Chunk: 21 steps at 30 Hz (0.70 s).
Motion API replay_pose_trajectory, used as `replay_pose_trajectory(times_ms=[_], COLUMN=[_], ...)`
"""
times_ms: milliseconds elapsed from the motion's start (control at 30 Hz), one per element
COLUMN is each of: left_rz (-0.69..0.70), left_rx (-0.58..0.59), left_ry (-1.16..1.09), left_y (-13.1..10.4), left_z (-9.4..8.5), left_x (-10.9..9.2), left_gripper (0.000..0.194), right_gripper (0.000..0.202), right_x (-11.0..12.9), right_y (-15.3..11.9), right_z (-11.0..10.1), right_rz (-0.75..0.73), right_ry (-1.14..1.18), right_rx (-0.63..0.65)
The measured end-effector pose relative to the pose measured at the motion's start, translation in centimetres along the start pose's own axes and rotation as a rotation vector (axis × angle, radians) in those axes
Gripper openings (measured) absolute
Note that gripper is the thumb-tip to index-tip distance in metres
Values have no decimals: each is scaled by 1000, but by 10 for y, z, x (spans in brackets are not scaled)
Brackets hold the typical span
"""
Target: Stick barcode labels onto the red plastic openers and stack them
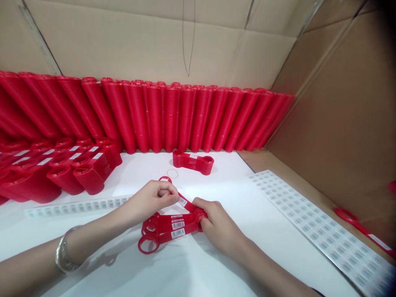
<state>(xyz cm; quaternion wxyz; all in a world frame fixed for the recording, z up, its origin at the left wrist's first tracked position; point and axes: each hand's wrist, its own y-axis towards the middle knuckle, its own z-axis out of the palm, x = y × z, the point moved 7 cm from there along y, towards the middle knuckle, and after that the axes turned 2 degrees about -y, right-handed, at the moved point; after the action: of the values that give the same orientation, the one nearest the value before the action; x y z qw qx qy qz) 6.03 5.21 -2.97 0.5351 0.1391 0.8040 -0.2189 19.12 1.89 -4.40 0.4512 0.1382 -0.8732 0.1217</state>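
Note:
My right hand point(218, 220) is closed around one end of a fanned bunch of red plastic double-ring pieces point(163, 222). Their free ring ends spread out to the left, and white barcode labels point(177, 233) show on their flat middles. One piece point(189, 205) angles up and away from the others. My left hand point(157, 194) lies over that piece with curled fingers, its thumb tip beside the barcode label point(182, 201) there. What those fingers pinch, if anything, is hidden. A silver bangle point(64, 251) circles the left wrist.
Beyond the hands lie a small banded red stack point(193, 163) and a rubber band point(172, 173). Tall red stacks point(170, 117) line the cardboard wall, with labelled bundles point(77, 161) at left. A label strip point(77, 206), a label sheet point(321, 227) and a loose red piece point(359, 225) flank them.

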Motion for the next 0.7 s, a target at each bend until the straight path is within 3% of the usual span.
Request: replay_pose_trajectory(times_ms=[300, 433, 567, 700], left_rz=[27, 68, 218, 520], left_rx=[-9, -59, -188, -300], left_ry=[0, 118, 473, 813], left_y=[4, -1, -10, -21], left_z=[-1, -1, -2, 4], left_x=[5, 1, -13, -30], left_gripper=[22, 23, 22, 22], right_gripper=[19, 20, 22, 22], right_x=[1, 2, 4, 5], right_y=[-1, -1, -2, -3], right_z=[1, 1, 1, 1], right_rz=[-14, -31, -53, -73], right_ry=[12, 14, 58, 126], right_rx=[-1, -3, -3, 13])
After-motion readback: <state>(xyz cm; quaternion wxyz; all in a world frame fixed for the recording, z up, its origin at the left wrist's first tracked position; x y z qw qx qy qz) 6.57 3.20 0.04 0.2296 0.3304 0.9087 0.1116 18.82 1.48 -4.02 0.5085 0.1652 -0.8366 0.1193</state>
